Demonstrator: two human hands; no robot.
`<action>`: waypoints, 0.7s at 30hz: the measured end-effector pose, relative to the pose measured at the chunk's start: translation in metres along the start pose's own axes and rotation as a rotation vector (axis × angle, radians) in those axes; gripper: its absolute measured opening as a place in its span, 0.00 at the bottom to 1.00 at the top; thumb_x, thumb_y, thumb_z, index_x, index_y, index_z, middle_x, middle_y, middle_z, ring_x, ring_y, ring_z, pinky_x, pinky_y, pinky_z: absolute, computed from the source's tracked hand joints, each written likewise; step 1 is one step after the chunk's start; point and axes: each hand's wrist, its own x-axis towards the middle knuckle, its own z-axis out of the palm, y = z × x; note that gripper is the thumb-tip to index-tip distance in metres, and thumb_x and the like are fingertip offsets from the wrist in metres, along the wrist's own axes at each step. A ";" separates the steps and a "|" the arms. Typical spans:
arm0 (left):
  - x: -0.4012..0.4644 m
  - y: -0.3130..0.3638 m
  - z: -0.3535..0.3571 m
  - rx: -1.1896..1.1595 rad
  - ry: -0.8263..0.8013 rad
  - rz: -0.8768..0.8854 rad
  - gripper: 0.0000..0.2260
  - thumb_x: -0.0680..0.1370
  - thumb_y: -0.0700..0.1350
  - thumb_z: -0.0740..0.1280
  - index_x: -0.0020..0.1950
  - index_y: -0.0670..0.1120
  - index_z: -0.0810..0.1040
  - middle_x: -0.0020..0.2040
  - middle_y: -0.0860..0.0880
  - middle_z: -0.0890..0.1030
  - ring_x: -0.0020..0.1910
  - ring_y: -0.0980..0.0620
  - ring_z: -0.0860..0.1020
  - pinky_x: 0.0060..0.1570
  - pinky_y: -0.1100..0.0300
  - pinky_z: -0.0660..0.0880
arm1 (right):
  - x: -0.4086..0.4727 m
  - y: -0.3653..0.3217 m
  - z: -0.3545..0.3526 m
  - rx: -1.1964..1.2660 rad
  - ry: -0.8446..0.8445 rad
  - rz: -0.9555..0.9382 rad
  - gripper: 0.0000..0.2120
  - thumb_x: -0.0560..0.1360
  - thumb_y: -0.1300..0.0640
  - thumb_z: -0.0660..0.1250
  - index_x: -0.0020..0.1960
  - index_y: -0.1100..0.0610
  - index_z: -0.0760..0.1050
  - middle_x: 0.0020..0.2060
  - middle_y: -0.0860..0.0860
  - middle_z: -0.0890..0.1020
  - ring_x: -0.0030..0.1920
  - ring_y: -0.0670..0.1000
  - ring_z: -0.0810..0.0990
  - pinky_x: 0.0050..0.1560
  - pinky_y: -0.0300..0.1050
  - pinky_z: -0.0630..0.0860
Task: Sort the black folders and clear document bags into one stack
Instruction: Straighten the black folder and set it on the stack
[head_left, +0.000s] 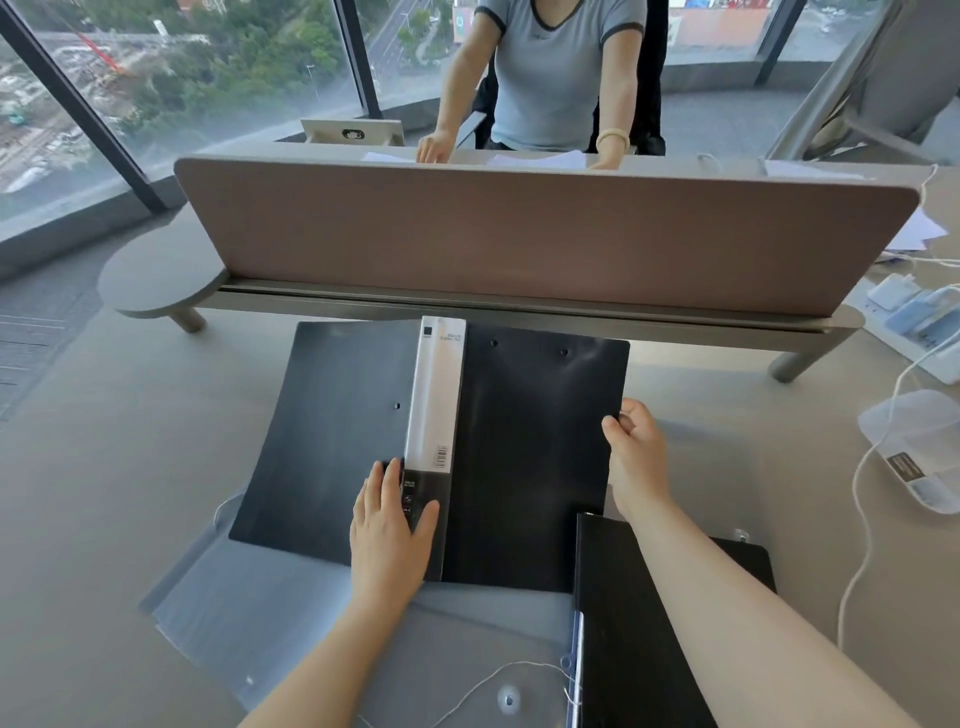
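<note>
Clear plastic bags (291, 613) lie nearest, under a shut folder (649, 623). Beyond them the left hand (389, 535) presses flat on the open folder's (519, 457) spine while the right hand (636, 457) pinches its right cover edge (thumb on top). Best to swing that cover over slowly, square to the spine, short of the desk divider (519, 234).

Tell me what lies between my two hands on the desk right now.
In the head view, the black cover of the open folder spans the gap between the left hand on its labelled spine and the right hand gripping its right edge.
</note>
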 end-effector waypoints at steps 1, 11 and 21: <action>0.001 -0.001 -0.004 -0.022 0.018 -0.008 0.31 0.79 0.52 0.67 0.79 0.48 0.60 0.80 0.47 0.61 0.77 0.43 0.60 0.73 0.44 0.62 | -0.002 -0.005 0.003 0.015 -0.002 -0.016 0.08 0.81 0.57 0.60 0.58 0.54 0.74 0.51 0.48 0.81 0.52 0.48 0.79 0.46 0.35 0.73; 0.009 -0.002 -0.041 -0.284 0.183 -0.034 0.37 0.78 0.55 0.68 0.81 0.54 0.51 0.82 0.52 0.52 0.79 0.48 0.53 0.76 0.45 0.57 | -0.026 -0.059 0.028 0.184 -0.114 -0.155 0.10 0.82 0.58 0.59 0.58 0.54 0.77 0.54 0.46 0.83 0.56 0.47 0.80 0.59 0.41 0.76; 0.014 0.011 -0.084 -0.724 0.240 0.040 0.44 0.68 0.62 0.72 0.79 0.60 0.52 0.77 0.62 0.59 0.77 0.56 0.59 0.75 0.51 0.60 | -0.063 -0.120 0.024 0.496 -0.304 -0.276 0.14 0.81 0.69 0.56 0.54 0.59 0.79 0.51 0.54 0.85 0.55 0.55 0.83 0.54 0.45 0.80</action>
